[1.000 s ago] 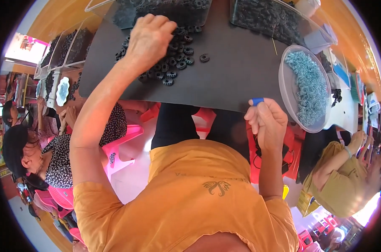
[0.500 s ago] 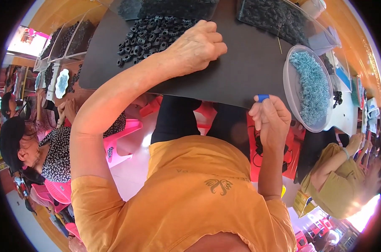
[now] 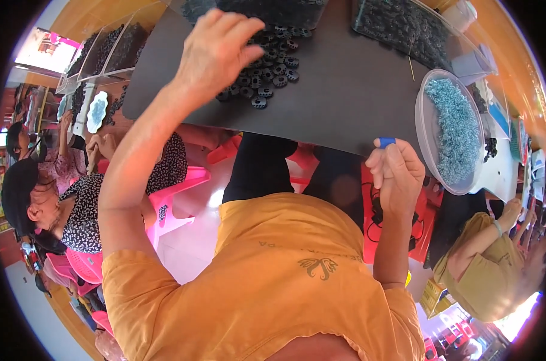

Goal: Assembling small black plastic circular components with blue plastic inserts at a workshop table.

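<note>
My left hand (image 3: 220, 51) is over the far left of the dark tabletop, slightly blurred, its fingers loosely apart and nothing visible in them. Beside and partly under it lies a loose pile of small black notched pieces (image 3: 279, 66). Near the table's front edge, my right hand (image 3: 399, 174) is curled, thumb against the fingers, with a blue band (image 3: 386, 142) round one finger. Whether anything small is pinched in it I cannot make out. Closest to that hand is a round clear plastic dish (image 3: 422, 123) of tiny light-blue beads (image 3: 456, 132).
Clear bins of black pieces (image 3: 399, 30) line the table's far edge. A thin gold-coloured needle-like rod (image 3: 412, 68) lies near the right bin. Plastic cups (image 3: 470, 65) stand behind the dish. People sit close at left (image 3: 83, 204) and right (image 3: 490, 265).
My left hand has moved left and away from me, its fist loosening. The black pieces sit further right, gone from the pile's former left side. My right hand keeps its curled pose.
</note>
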